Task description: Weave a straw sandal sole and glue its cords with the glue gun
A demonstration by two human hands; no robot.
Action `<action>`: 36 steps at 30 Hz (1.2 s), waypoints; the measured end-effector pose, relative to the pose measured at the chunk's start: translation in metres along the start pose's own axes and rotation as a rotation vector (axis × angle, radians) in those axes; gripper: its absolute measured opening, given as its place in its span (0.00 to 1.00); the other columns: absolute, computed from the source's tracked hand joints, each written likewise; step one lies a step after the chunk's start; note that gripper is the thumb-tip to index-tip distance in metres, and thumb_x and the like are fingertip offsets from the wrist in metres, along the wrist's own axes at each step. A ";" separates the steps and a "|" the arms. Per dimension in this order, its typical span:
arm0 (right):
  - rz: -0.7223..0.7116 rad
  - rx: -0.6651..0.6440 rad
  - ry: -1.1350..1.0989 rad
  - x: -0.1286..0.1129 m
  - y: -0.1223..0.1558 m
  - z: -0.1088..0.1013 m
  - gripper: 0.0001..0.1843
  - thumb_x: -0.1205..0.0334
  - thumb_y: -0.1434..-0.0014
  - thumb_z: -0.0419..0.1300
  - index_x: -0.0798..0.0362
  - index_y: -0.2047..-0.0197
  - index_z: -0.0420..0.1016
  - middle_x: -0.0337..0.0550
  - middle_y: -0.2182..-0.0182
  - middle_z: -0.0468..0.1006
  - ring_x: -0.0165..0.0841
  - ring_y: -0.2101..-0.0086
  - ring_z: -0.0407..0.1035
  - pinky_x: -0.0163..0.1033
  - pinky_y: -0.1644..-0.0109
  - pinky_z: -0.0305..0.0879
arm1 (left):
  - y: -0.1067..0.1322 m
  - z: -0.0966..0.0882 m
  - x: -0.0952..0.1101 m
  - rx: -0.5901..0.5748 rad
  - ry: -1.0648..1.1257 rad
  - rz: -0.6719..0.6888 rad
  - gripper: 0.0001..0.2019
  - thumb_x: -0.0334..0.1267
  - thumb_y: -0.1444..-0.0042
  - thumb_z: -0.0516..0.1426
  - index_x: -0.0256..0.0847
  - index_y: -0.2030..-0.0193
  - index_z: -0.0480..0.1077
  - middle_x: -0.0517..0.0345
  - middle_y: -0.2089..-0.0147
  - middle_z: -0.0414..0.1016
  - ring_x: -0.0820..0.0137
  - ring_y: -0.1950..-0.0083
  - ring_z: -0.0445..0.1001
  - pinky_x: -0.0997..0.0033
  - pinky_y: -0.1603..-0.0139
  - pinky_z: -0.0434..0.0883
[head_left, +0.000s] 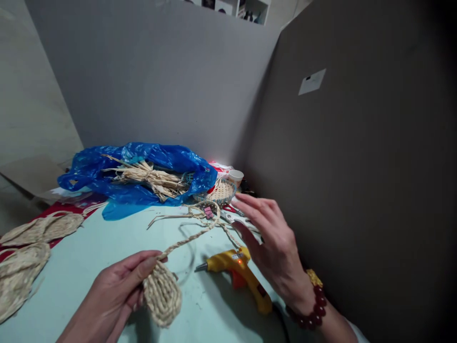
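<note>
My left hand [116, 290] pinches a small oval piece of braided straw [162, 295] at the near edge of the pale green table [107, 247]. A loose braided cord [194, 233] runs from that piece up toward the back of the table. My right hand [271, 243] hovers with fingers spread above a yellow glue gun [239, 274], touching nothing; a red bead bracelet sits on its wrist. The glue gun lies on the table with a small red light showing.
A blue plastic bag [143, 174] with a bundle of raw straw [153, 178] lies at the back. Finished woven straw soles [32, 247] lie at the left. A small woven basket [221, 190], a white cup [235, 176] and scissors [233, 214] sit near the grey partition walls.
</note>
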State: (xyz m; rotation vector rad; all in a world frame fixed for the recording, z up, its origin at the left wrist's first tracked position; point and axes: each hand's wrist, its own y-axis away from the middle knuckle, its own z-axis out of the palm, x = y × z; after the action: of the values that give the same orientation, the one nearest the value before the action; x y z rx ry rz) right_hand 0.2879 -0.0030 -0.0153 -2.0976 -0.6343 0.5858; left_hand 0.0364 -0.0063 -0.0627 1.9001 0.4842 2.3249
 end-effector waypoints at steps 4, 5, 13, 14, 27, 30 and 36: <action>0.220 -0.250 0.119 0.006 -0.005 -0.027 0.09 0.65 0.31 0.54 0.55 0.58 0.76 0.47 0.65 0.80 0.35 0.67 0.72 0.39 0.62 0.67 | -0.007 -0.011 -0.005 -0.010 0.166 -0.093 0.16 0.44 0.64 0.74 0.46 0.66 0.82 0.64 0.70 0.82 0.73 0.69 0.75 0.83 0.72 0.75; 0.293 -0.439 0.160 0.006 -0.004 -0.031 0.12 0.63 0.31 0.54 0.55 0.63 0.76 0.44 0.70 0.78 0.33 0.72 0.70 0.36 0.68 0.63 | -0.010 -0.013 -0.008 -0.017 0.165 -0.084 0.11 0.42 0.58 0.72 0.47 0.65 0.82 0.64 0.70 0.81 0.74 0.70 0.75 0.84 0.72 0.75; 0.362 -1.122 0.287 -0.002 0.012 -0.020 0.23 0.44 0.41 0.62 0.55 0.76 0.76 0.49 0.77 0.80 0.37 0.77 0.70 0.40 0.74 0.43 | -0.008 -0.009 -0.002 0.064 0.181 -0.020 0.26 0.49 0.77 0.77 0.43 0.66 0.82 0.60 0.72 0.79 0.72 0.72 0.73 0.82 0.76 0.74; 0.364 -1.133 0.299 -0.004 0.012 -0.018 0.21 0.47 0.40 0.61 0.56 0.75 0.76 0.50 0.76 0.81 0.38 0.76 0.71 0.40 0.73 0.43 | -0.006 -0.007 0.002 0.067 0.174 -0.016 0.27 0.48 0.79 0.77 0.42 0.66 0.82 0.60 0.73 0.78 0.74 0.73 0.71 0.83 0.78 0.73; 0.632 -0.996 -0.114 0.007 0.017 0.000 0.08 0.61 0.48 0.56 0.52 0.62 0.70 0.40 0.69 0.71 0.36 0.67 0.65 0.39 0.64 0.58 | 0.010 -0.011 0.027 0.024 0.138 0.079 0.26 0.51 0.78 0.76 0.39 0.71 0.82 0.62 0.79 0.70 0.79 0.78 0.61 0.84 0.81 0.62; 0.774 -0.936 -0.414 0.007 0.013 0.000 0.09 0.64 0.52 0.58 0.49 0.66 0.63 0.34 0.72 0.67 0.31 0.71 0.62 0.35 0.68 0.58 | 0.011 -0.014 0.029 0.024 0.170 0.117 0.24 0.51 0.77 0.76 0.40 0.71 0.83 0.60 0.77 0.72 0.76 0.74 0.65 0.82 0.76 0.66; 1.045 -0.747 -0.788 -0.003 0.005 -0.025 0.19 0.51 0.47 0.64 0.47 0.54 0.69 0.37 0.67 0.72 0.34 0.67 0.66 0.36 0.64 0.64 | 0.009 -0.023 0.025 -0.123 0.048 0.255 0.18 0.52 0.54 0.69 0.45 0.59 0.81 0.62 0.72 0.71 0.76 0.72 0.63 0.83 0.73 0.65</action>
State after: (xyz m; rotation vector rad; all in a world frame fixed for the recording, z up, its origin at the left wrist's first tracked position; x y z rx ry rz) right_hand 0.3019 -0.0218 -0.0053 -2.8119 -0.0635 2.0795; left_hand 0.0098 -0.0124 -0.0402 1.9526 0.1027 2.4919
